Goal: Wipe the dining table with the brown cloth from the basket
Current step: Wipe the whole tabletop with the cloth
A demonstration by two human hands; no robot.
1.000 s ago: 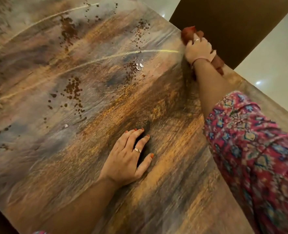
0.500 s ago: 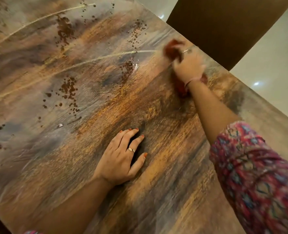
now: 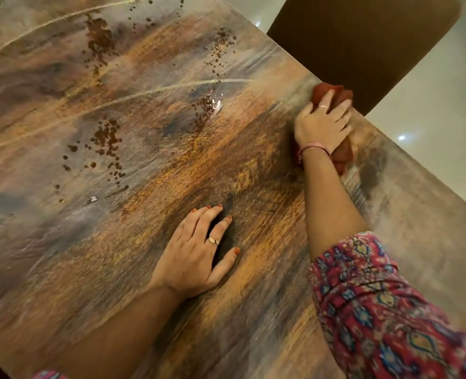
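Moved: right hand and cloth have swung back from mid-table toward the table edge at upper right of the frame.
Grip: right hand presses the bunched cloth, fingers curled over it; left hand lies flat, holding nothing.
Cloth: soft, light, crumples easily; best held bunched under the palm.
Beyond: dark chair, top right.

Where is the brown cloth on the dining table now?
In the head view, the brown cloth lies bunched under the right hand at the dining table's far right edge, beside the dark chair back.
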